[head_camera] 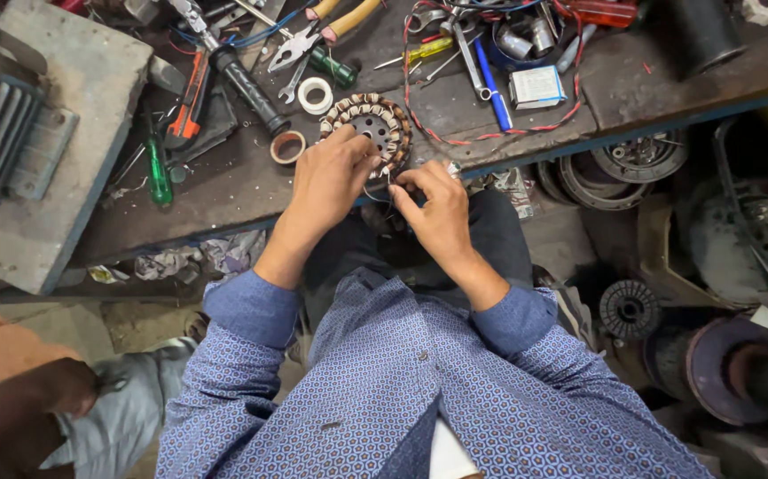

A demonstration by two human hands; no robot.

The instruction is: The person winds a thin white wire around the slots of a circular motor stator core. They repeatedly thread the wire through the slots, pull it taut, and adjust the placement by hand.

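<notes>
Stator: a round wound motor stator (375,129) with tan-taped coils lay on the dark workbench (224,191), just above the centre of the frame, at the bench's near edge.
Left hand: my left hand (331,182) rested on the stator's lower left rim, fingers curled down onto the coils, pressing and steadying it rather than lifting it.
Right hand: my right hand (437,208) sat just right of centre, below the stator, thumb and forefinger pinched together on thin lead wires (382,189) that ran from the winding; the exact strand was too fine for me to tell.
Around it: two tape rolls, a white one (316,95) and a brownish one (288,147), lay just left of the stator; yellow-handled pliers (313,31) and a blue pen-like tool (493,93) lay along the top of the frame; a green screwdriver (159,168) lay at left.
Doing it well: I judged the left hand should hold the core flat while the right kept the leads taut without kinking or scraping their enamel.
Risk: I judged a hard tug could pull a coil turn loose.
</notes>
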